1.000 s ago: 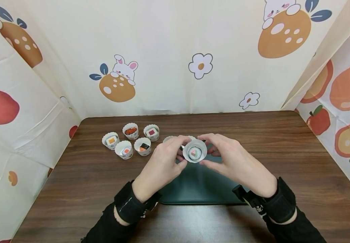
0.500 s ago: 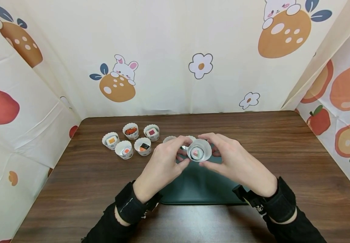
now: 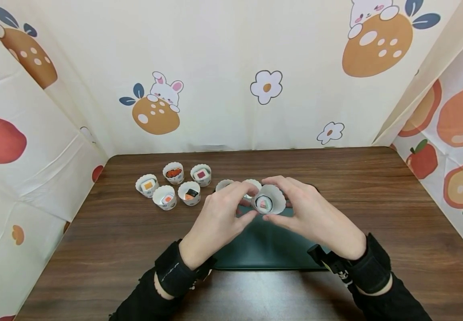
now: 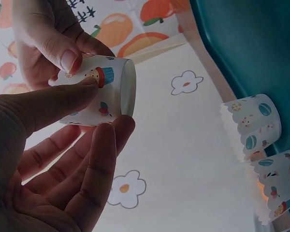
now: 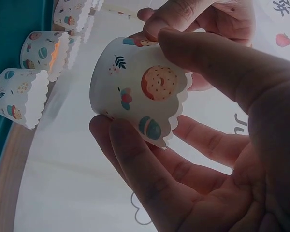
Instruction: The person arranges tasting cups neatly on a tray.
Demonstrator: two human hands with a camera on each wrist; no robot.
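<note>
Both hands hold one white paper baking cup [image 3: 278,198] over the green tray [image 3: 269,243], its scalloped mouth tilted toward the head camera. Inside sits a small round sushi roll [image 3: 263,204] with a dark rim and a pink and green middle. My left hand [image 3: 223,209] pinches the cup's left side between thumb and fingers. On the other side, my right hand [image 3: 305,207] grips it the same way, thumb against the printed wall [image 5: 157,84]. Two more paper cups, one left [image 3: 223,183] and one right [image 3: 252,183], stand just behind the hands, partly hidden.
Several paper cups with sushi pieces stand at the back left of the wooden table [image 3: 135,249], among them one with orange roe [image 3: 173,173] and one with a dark-banded piece [image 3: 189,193]. A printed curtain [image 3: 223,67] rises behind the table's back edge.
The held cup has shifted slightly right, and its mouth has tipped so more of the inner wall shows. My left hand has followed a little to the right; my right hand stays nearly still.
</note>
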